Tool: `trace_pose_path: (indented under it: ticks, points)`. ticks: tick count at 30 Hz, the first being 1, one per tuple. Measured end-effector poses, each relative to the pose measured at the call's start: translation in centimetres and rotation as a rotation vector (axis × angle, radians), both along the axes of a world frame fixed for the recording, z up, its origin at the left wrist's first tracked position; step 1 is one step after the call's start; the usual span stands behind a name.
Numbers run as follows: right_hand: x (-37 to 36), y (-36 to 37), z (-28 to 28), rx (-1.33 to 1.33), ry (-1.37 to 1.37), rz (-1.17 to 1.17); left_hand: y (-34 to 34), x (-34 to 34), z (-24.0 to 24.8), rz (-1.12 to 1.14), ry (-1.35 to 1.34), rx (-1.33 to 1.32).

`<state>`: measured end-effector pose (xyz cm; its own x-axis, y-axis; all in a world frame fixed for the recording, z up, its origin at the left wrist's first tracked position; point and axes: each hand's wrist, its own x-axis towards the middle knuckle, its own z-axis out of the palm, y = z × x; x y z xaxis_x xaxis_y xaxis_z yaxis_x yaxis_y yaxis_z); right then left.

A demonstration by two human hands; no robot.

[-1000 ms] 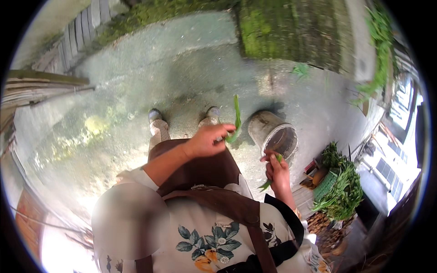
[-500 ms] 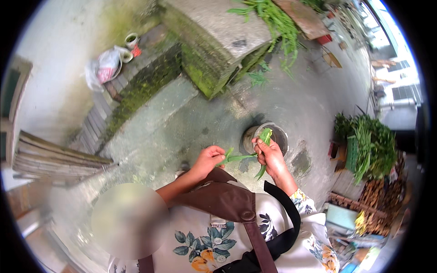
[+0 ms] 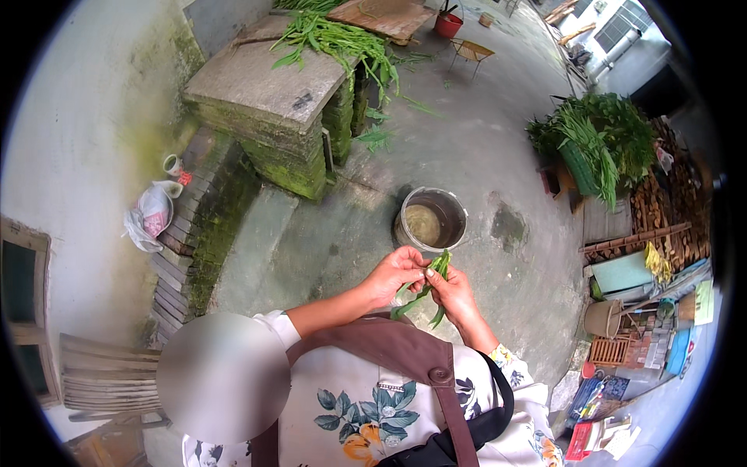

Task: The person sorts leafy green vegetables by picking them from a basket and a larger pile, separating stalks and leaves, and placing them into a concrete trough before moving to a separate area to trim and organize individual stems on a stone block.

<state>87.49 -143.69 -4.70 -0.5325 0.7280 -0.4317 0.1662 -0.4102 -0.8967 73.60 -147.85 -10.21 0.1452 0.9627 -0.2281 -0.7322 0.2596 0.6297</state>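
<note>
My right hand [image 3: 457,296] grips a small bunch of long-leaved leafy greens [image 3: 440,263], with leaf ends sticking up above the thumb and others hanging toward my apron. My left hand [image 3: 395,275] meets it from the side, its thumb and fingers pinched against the same greens; the exact spot between its fingertips is hard to make out. Just beyond both hands, a round bucket [image 3: 464,226] with a pale rim stands on the concrete floor. Its inside shows a brownish bottom or cloudy water.
A mossy stone slab table [image 3: 257,86] carries a heap of greens [image 3: 334,37], some hanging over its edge. Right, a green basket [image 3: 577,165] overflows with leafy plants near stacked firewood [image 3: 657,198]. A plastic bag [image 3: 148,218] lies on the left ledge. Far back are a red bucket [image 3: 448,28] and wicker stand [image 3: 472,51].
My hands have come together; before, the left was apart, drawing out a leaf strand. The bunch has moved from over the bucket to its near side. My view has turned and shifted.
</note>
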Motion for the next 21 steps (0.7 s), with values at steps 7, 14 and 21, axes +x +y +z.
trace_pose_path:
  ticks: [7,14,21]
  points:
    - [10.2,2.2,0.5,0.036,0.122,-0.201,4.8,8.3,1.2,-0.368,0.283,0.135]
    - [26.4,9.1,2.1,0.497,-0.181,-0.031,11.4,14.7,-6.7,-0.289,1.059,0.242]
    - [39.5,14.6,-2.6,0.686,-0.52,0.313,11.9,15.9,-14.0,-0.081,1.005,-0.227]
